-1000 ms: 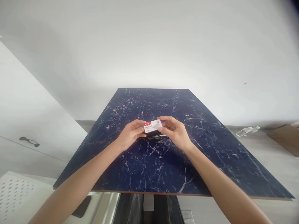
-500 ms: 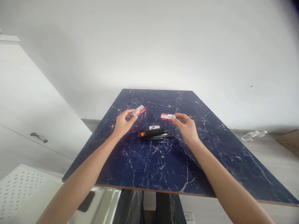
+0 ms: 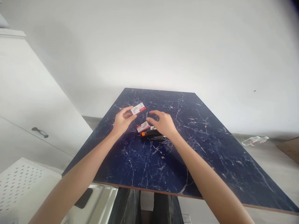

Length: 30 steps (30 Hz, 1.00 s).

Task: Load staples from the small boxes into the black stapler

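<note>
Between the thumb and fingers of my left hand (image 3: 123,119) is a small red and white box (image 3: 138,108), held above the table. A second red and white box (image 3: 143,127) lies just below it, beside the orange-tipped end of a black stapler (image 3: 153,134). My right hand (image 3: 162,122) hovers over the stapler with thumb and fingers apart and nothing between them. It hides part of the stapler and most of a small white item (image 3: 153,128) behind it.
The dark blue marble-patterned table (image 3: 158,168) reaches back to a pale wall. White drawers (image 3: 30,102) with a dark handle stand at left, above a white perforated seat (image 3: 21,180) bearing a dark phone-like slab (image 3: 84,198). Clear plastic bottles (image 3: 254,140) lie on the floor at right.
My right hand has moved left and let go of its box, which now lies by the stapler's orange end. My left hand still holds its box, turned slightly.
</note>
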Tool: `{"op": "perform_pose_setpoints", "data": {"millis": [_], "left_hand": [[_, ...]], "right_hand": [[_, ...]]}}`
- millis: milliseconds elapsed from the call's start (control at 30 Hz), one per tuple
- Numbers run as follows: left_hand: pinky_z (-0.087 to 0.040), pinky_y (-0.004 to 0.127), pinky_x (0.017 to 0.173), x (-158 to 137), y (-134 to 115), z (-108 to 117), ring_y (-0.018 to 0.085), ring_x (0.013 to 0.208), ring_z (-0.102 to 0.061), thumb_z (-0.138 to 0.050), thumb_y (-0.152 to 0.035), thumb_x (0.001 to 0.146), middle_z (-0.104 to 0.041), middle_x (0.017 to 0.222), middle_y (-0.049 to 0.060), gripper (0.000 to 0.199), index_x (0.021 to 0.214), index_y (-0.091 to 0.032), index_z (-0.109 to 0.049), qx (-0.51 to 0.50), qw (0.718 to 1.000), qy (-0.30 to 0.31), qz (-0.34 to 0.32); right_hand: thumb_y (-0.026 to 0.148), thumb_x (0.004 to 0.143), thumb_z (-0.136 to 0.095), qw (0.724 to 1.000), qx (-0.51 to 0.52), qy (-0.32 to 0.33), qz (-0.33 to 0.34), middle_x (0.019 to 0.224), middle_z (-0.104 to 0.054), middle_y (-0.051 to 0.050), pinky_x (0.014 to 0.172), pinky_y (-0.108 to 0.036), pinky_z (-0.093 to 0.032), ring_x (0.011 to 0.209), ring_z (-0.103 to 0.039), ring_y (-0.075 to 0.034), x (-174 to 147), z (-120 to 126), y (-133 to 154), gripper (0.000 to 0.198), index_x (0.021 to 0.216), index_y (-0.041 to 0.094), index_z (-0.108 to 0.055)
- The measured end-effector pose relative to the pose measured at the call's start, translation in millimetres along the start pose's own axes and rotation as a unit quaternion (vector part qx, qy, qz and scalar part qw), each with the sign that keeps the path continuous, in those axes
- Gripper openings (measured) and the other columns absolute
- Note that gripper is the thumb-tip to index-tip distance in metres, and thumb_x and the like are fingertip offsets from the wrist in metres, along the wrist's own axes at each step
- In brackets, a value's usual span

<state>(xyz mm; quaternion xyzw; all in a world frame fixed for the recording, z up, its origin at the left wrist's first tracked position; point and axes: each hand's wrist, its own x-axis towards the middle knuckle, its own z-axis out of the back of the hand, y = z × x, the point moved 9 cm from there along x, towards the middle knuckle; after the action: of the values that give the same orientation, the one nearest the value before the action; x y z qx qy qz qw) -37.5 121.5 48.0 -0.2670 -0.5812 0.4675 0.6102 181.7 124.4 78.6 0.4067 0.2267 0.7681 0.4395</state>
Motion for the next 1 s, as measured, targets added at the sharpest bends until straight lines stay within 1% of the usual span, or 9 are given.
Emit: {"op": "perform_pose_setpoints", "data": {"millis": [67,133,267,333,467,533,700,867,1000], "left_hand": [[-0.061,0.047,0.093,-5.6,-14.6,-13.6,0.026,0.099,-0.074,-0.082,-0.036,0.079,-0.075,0.117,0.01,0.049,0.124,-0.023,-0.067,-0.011,0.998,0.052,-0.019],[-0.061,0.047,0.093,-14.3,-29.9,-29.6,0.026,0.103,-0.073,-0.084,-0.036,0.078,-0.07,0.129,0.01,0.05,0.123,-0.024,-0.068,-0.036,0.993,0.108,-0.031],[-0.059,0.049,0.098,-33.3,-45.1,-55.1,0.03,0.125,-0.064,-0.071,-0.042,0.09,-0.059,0.147,0.009,0.048,0.135,-0.032,-0.063,-0.157,0.969,0.191,0.008],[-0.061,0.05,0.095,-39.8,-43.3,-63.3,0.029,0.12,-0.066,-0.067,-0.044,0.092,-0.06,0.145,0.009,0.042,0.133,-0.032,-0.065,-0.202,0.955,0.212,0.039],[-0.065,0.048,0.082,-40.6,-22.7,-63.8,0.024,0.086,-0.076,-0.074,-0.04,0.085,-0.072,0.126,0.011,0.035,0.117,-0.025,-0.073,-0.174,0.966,0.169,0.091],[-0.066,0.045,0.077,-38.4,-12.6,-60.9,0.023,0.08,-0.076,-0.075,-0.037,0.084,-0.077,0.113,0.011,0.033,0.114,-0.023,-0.074,-0.165,0.97,0.14,0.112],[-0.066,0.037,0.071,-31.3,-8.6,-51.3,0.027,0.095,-0.075,-0.07,-0.038,0.087,-0.076,0.112,0.011,0.028,0.109,-0.021,-0.074,-0.19,0.97,0.103,0.109],[-0.066,0.037,0.07,-27.8,-7.7,-46.8,0.028,0.097,-0.075,-0.072,-0.045,0.088,-0.076,0.108,0.011,0.035,0.113,-0.02,-0.072,-0.15,0.979,0.101,0.098],[-0.066,0.036,0.067,-24.9,-23.6,-30.2,0.026,0.093,-0.075,-0.077,-0.041,0.085,-0.077,0.103,0.009,0.036,0.114,-0.022,-0.07,-0.092,0.995,0.034,0.029]], "right_hand": [[0.045,0.091,-0.067,0.997,0.063,-0.017,-0.032,0.122,-0.073,-0.007,0.099,-0.047,-0.055,0.11,-0.07,-0.027,-2.3,8.4,-7.1,0.039,0.126,0.027,-0.067],[0.044,0.092,-0.067,0.985,0.163,0.015,-0.058,0.123,-0.073,-0.008,0.094,-0.044,-0.059,0.105,-0.072,-0.024,-9.6,8.6,-12.2,0.045,0.132,0.026,-0.063],[0.044,0.09,-0.07,0.945,0.311,0.067,-0.077,0.113,-0.076,-0.008,0.094,-0.043,-0.061,0.099,-0.074,-0.023,-28.7,4.2,-8.8,0.044,0.127,0.021,-0.065],[0.044,0.089,-0.072,0.934,0.342,0.064,-0.087,0.113,-0.076,-0.008,0.095,-0.043,-0.061,0.099,-0.074,-0.022,-35.6,4.3,-7.3,0.044,0.126,0.021,-0.066],[0.041,0.084,-0.078,0.929,0.35,0.062,-0.102,0.112,-0.076,-0.008,0.096,-0.043,-0.062,0.1,-0.074,-0.022,-42.5,3.4,-9.2,0.049,0.126,0.021,-0.064],[0.042,0.082,-0.079,0.93,0.345,0.053,-0.111,0.111,-0.076,-0.007,0.095,-0.043,-0.062,0.098,-0.075,-0.022,-43.2,3.3,-13.7,0.049,0.124,0.021,-0.065],[0.048,0.087,-0.072,0.944,0.304,-0.006,-0.128,0.107,-0.076,-0.008,0.087,-0.042,-0.065,0.09,-0.076,-0.023,-42.7,10.9,-26.0,0.042,0.12,0.022,-0.066],[0.046,0.093,-0.062,0.977,0.184,-0.045,-0.099,0.104,-0.077,-0.009,0.068,-0.037,-0.064,0.08,-0.077,-0.025,-45.4,21.5,-21.8,0.028,0.109,0.024,-0.067],[0.037,0.094,-0.057,0.984,0.154,-0.063,-0.064,0.109,-0.075,-0.008,0.071,-0.036,-0.062,0.084,-0.076,-0.024,-46.1,23.7,-15.1,0.019,0.102,0.023,-0.069]]}}
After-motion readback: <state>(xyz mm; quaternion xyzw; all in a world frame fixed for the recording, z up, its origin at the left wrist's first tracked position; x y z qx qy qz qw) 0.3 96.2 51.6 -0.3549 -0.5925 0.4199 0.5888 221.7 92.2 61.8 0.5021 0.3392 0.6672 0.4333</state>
